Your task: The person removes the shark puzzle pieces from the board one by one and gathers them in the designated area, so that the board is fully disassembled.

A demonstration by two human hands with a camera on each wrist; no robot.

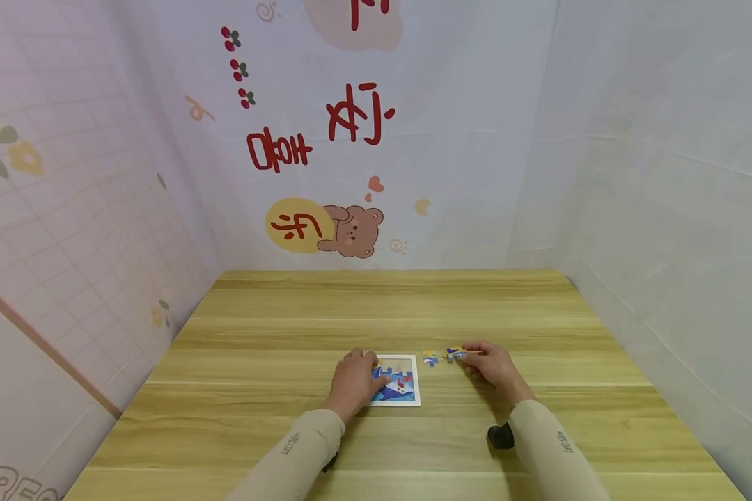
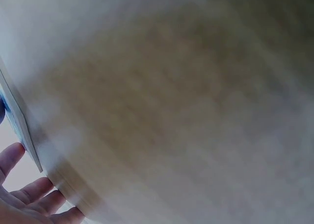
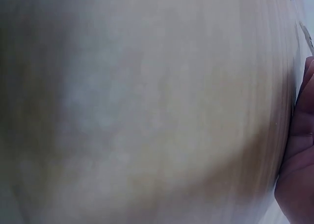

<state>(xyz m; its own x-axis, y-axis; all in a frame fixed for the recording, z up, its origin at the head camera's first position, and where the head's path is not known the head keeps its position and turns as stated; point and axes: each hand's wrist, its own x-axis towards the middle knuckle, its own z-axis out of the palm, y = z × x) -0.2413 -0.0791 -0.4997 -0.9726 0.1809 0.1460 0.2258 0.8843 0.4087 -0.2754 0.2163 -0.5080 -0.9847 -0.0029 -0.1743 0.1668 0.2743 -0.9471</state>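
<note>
Head view, white-framed puzzle (image 1: pixel 404 391), mostly blue, partly filled

Booth-like nook: printed sheets (image 1: pixel 457 167) behind wooden table (image 1: pixel 376 303)

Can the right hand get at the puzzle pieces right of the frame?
Likely yes: the right hand is close and nothing tall blocks those puzzle pieces, though it seems to pinch another piece.
</note>
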